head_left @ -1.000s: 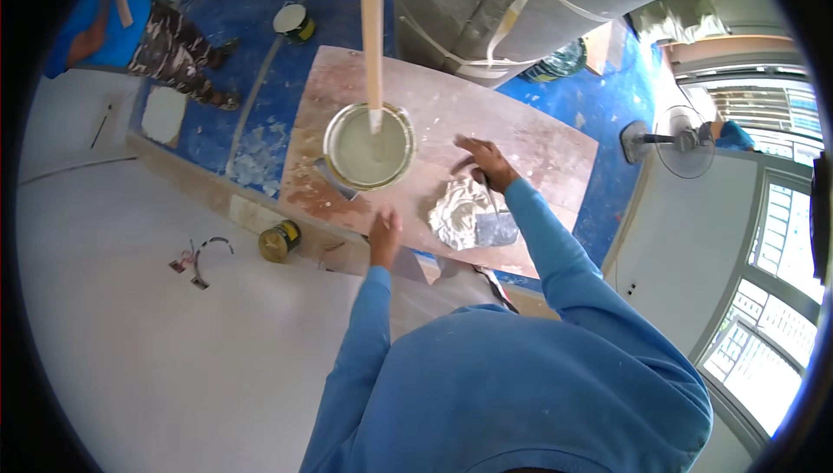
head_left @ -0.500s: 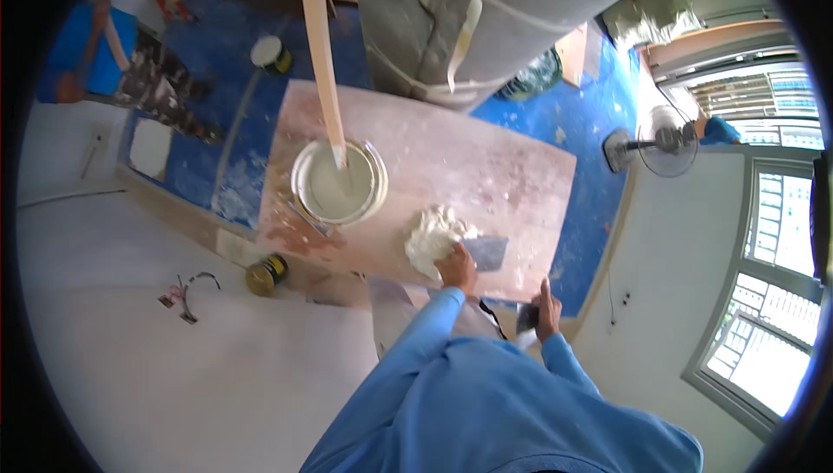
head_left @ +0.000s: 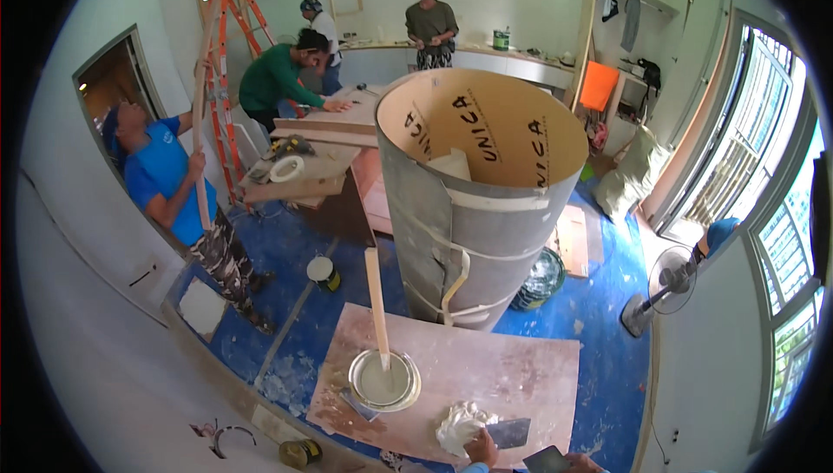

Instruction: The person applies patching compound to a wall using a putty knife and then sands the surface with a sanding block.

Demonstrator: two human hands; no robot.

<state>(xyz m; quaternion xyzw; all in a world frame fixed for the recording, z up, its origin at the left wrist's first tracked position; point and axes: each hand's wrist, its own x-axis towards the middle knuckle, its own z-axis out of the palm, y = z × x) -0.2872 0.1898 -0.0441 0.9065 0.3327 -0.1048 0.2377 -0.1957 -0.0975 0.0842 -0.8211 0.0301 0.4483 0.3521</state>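
Observation:
At the bottom edge, my left hand [head_left: 480, 449] is shut on a putty knife with a grey blade [head_left: 512, 432], right beside a lump of white putty [head_left: 457, 425]. Only partly in view to its right, my right hand [head_left: 580, 463] grips a dark flat tool [head_left: 547, 459]. Both hands are at the near edge of a smeared plywood board [head_left: 495, 364]. A round tin of pale filler [head_left: 384, 380] stands on the board's left side with a wooden stick [head_left: 375, 299] upright in it. A small scraper [head_left: 357, 404] lies next to the tin.
A tall cylinder of bent sheet [head_left: 468, 213] stands just beyond the board on the blue floor covering. A floor fan [head_left: 664, 286] is at the right. A person in blue [head_left: 165, 187] holds a long strip at the left, near an orange ladder [head_left: 227, 65]; others work at a bench [head_left: 304, 169] behind.
The view has swung up from the board to the whole room. My hands now sit at the bottom edge, the left still by the putty lump.

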